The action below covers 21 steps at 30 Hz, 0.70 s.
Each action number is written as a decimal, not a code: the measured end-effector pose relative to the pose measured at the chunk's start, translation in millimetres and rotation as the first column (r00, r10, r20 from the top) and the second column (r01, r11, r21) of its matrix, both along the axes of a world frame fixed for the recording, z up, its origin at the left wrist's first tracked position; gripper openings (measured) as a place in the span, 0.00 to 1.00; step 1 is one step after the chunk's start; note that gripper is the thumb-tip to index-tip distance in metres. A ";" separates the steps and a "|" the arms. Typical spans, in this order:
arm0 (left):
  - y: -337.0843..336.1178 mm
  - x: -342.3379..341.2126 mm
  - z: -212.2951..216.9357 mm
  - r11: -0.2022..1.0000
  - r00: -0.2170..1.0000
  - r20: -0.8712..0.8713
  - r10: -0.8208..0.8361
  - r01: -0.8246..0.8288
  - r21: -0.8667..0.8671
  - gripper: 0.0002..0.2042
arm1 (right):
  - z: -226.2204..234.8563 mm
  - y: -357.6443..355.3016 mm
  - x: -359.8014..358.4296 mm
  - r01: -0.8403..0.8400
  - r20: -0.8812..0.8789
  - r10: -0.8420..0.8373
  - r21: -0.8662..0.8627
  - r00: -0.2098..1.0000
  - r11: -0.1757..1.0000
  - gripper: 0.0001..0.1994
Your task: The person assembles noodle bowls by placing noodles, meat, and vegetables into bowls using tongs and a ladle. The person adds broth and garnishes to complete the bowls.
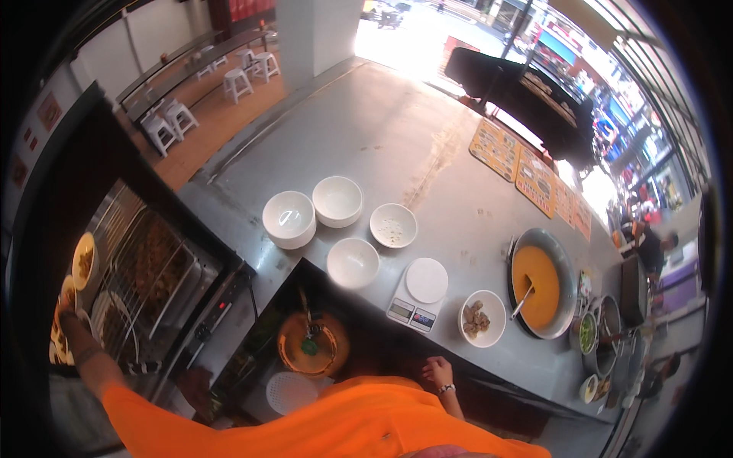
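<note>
Your desk was a broad sheet of dull brushed steel, scuffed pale down the middle. On it stood four round white bowls, glossy and smooth; one of them, the speckled bowl, had crumbs inside. Nearer you lay a flat white scale with a round platter, and just beside it a bowl of meat holding brown lumps. To its right sat a wide metal pan of thick orange sauce, a ladle leaning in it.

Your right hand rested at the near edge of the desk, fingers curled loosely downward, its grip closed on nothing that showed (a watch sat on the wrist). Your left hand was stretched far out to the wire rack of browned fried pieces, right by small yellow dishes; at the blurred rim I could not tell how its grip stood.
</note>
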<state>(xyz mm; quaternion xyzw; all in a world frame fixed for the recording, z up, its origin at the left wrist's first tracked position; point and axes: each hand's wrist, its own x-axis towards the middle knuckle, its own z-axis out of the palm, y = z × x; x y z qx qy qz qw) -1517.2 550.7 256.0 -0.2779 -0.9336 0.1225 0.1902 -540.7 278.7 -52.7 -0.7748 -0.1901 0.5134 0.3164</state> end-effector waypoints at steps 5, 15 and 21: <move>-18.3 -13.6 3.9 0.992 0.995 -0.070 0.071 -0.078 -0.097 0.29 | 3.2 -1.3 -1.7 -0.011 0.037 0.012 -0.028 0.999 1.000 0.10; -44.9 -21.1 -3.6 0.964 0.979 -0.160 0.123 -0.157 -0.215 0.30 | 1.3 23.2 -3.9 -0.077 0.023 0.078 -0.033 0.997 0.996 0.11; -62.9 -21.6 1.1 0.958 0.972 -0.207 0.110 -0.160 -0.238 0.31 | -6.3 28.9 -1.2 -0.175 -0.035 0.174 -0.016 0.984 0.985 0.12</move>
